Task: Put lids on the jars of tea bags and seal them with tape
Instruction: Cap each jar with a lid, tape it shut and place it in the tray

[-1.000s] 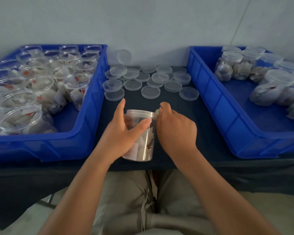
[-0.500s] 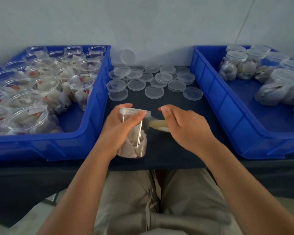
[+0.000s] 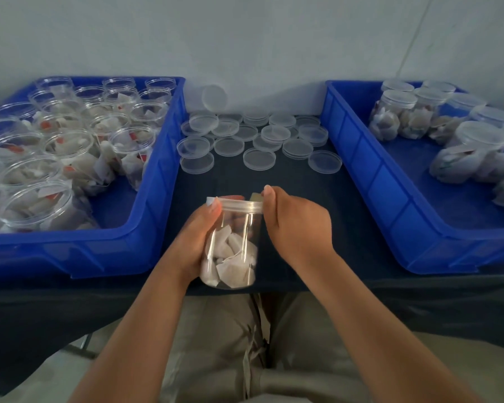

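While gripping jar [image 3: 230,251] in left hand [image 3: 195,237], curled round its body, pinches tape [image 3: 256,197] against lid [image 3: 239,205] rim with right hand [image 3: 298,228]; holds jar tilted over table's [image 3: 303,193] near edge, between bins [image 3: 154,181]

left hand [image 3: 200,237] grips jar [image 3: 233,257], lid [image 3: 239,205] on | right hand [image 3: 297,225] pinches tape [image 3: 255,196] at lid rim | loose lids [image 3: 259,158] between left bin [image 3: 169,158] and right bin [image 3: 370,170]

Dim, even bluish light, faint shadows. Glare streaks the clear plastic jar [image 3: 243,228] in the left hand [image 3: 197,238]; leftward the blue plastic bin [image 3: 99,253] bows, blurred.
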